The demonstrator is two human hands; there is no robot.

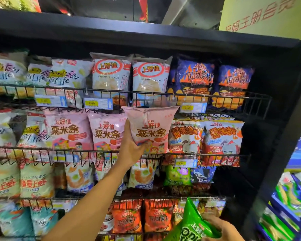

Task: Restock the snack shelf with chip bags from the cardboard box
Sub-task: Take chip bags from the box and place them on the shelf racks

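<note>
1. Shop aisle, with a tall black shelf unit filling most of the frame, its wire-fronted rows packed with snack bags; yellow-green sign at upper right.
2. Top row, from centre to right: white shrimp-flake bags, then dark blue bags printed with flames.
3. Second row: two standing pink bags behind the wire rail at centre left, red-and-white bags at centre right.
4. Centre of frame: held pink bag, upright in front of the second row, between the standing pink bags and the red-and-white bags, top edge just below the rail of the row above.
5. Left hand reaching up from lower left, gripping this bag: thumb up along its left side, fingers curled across its lower front.
6. Lower right corner: green bag, tilted with one corner pointing up, clasped by the right hand, fingers wrapped round its right side; both partly cut off by the frame edge.
7. Blue-and-white price tags with yellow labels clipped along the rails.
</note>
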